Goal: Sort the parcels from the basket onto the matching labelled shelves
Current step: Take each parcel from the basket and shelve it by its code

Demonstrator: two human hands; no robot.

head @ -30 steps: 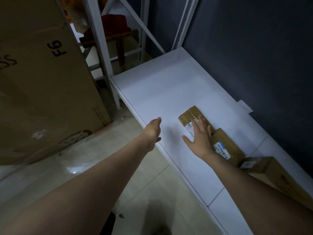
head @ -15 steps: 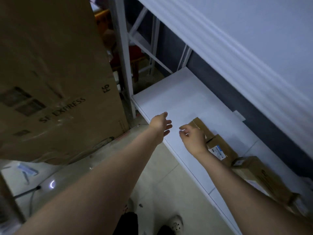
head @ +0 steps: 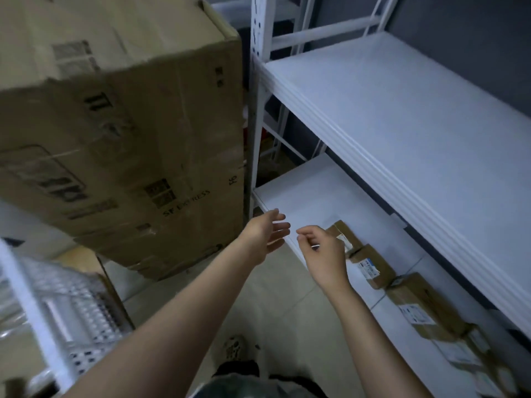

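Observation:
Several small brown parcels lie in a row on the lower white shelf (head: 304, 196): one (head: 343, 235) at the left end, a second (head: 372, 267) beside it with a blue-and-white label, and a larger one (head: 422, 308) further right. My right hand (head: 321, 251) hovers in front of the leftmost parcel with loosely curled fingers, holding nothing. At the shelf's front edge my left hand (head: 265, 235) is held out with straight fingers, empty. The basket is not clearly in view.
An upper white shelf (head: 402, 116) juts out above the lower one. A big cardboard box (head: 123, 133) marked SF EXPRESS stands left of the shelf post (head: 258, 96). A perforated white metal rack (head: 71, 308) is at the lower left. Tiled floor lies below my arms.
My right hand has come off the leftmost parcel and drawn back with curled fingers. The view has pulled back and up, bringing the upper shelf into sight.

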